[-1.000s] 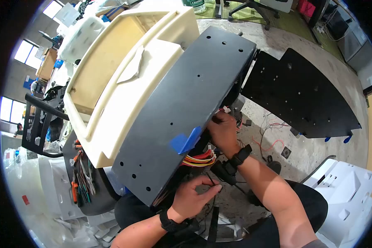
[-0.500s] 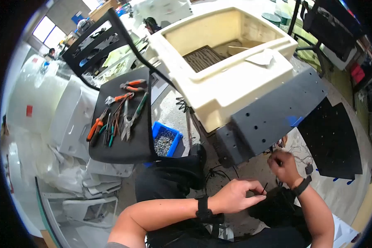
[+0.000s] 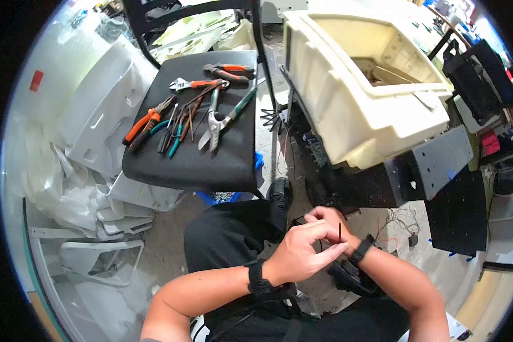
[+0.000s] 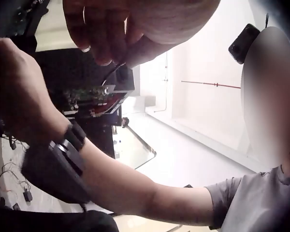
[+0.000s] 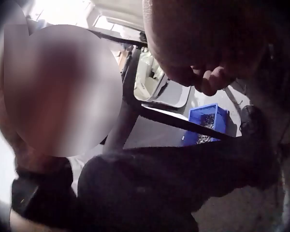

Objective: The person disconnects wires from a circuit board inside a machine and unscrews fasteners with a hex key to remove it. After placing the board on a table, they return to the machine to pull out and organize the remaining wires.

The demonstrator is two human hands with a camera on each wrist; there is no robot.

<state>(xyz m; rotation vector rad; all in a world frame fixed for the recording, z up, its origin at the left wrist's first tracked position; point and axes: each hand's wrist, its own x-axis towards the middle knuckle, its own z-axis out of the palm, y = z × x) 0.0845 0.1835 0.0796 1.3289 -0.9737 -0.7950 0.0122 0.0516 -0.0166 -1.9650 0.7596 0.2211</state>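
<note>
My left hand (image 3: 302, 251) pinches a thin black strip (image 3: 340, 231) between thumb and forefinger. In the left wrist view the strip (image 4: 113, 73) hangs from the fingertips, dark and slightly bent. Just behind it, partly covered by the left hand in the head view, is my right hand (image 3: 328, 215), its wrist crossing the left fingertips. Its fingers curl loosely in the right wrist view, and nothing shows between them. Ahead of both hands stands a black housing (image 3: 359, 185) with a grey drilled panel (image 3: 444, 157) and a cream moulded shell (image 3: 376, 125) on top.
A black chair (image 3: 211, 176) at the left bears pliers (image 3: 231, 74), an adjustable wrench (image 3: 196, 84) and green-handled snips (image 3: 228, 117). Beneath it sits a blue bin (image 5: 208, 108) of small metal parts. White panels (image 3: 105, 108) and plastic wrap fill the far left; wires (image 3: 402, 222) lie on the floor.
The head view has turned left toward the chair. My right hand has left the wiring under the grey panel and moved left, behind my left hand. The left hand keeps its pinch on the strip.
</note>
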